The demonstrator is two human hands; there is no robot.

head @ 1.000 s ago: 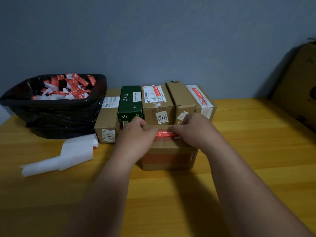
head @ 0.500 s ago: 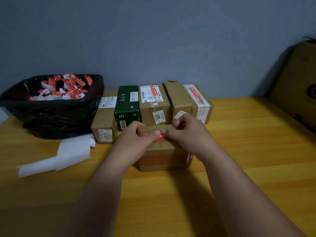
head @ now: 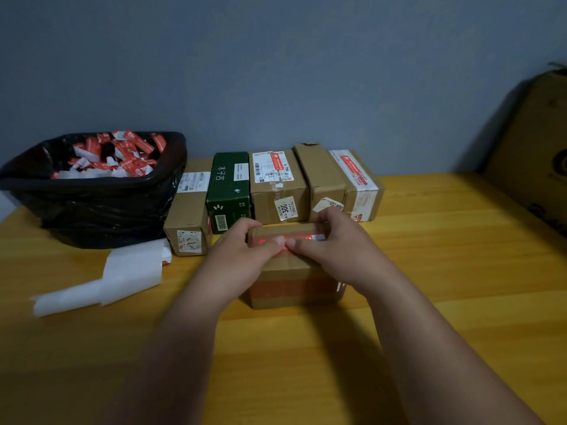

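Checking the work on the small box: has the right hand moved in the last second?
Yes. The right hand slid left along the small box, and its fingers now meet the left hand.

Wooden table (head: 445,256) is occupied by bag-lined bin (head: 101,210), white paper strip (head: 122,277), five-box row (head: 276,185), taped box (head: 294,283) in front.

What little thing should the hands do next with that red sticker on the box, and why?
Probably slide both thumbs apart along the red sticker to press it flat. The left hand and right hand both grip the top of the box, and their thumbs meet at the sticker's middle, so its ends seem the part left to rub down.
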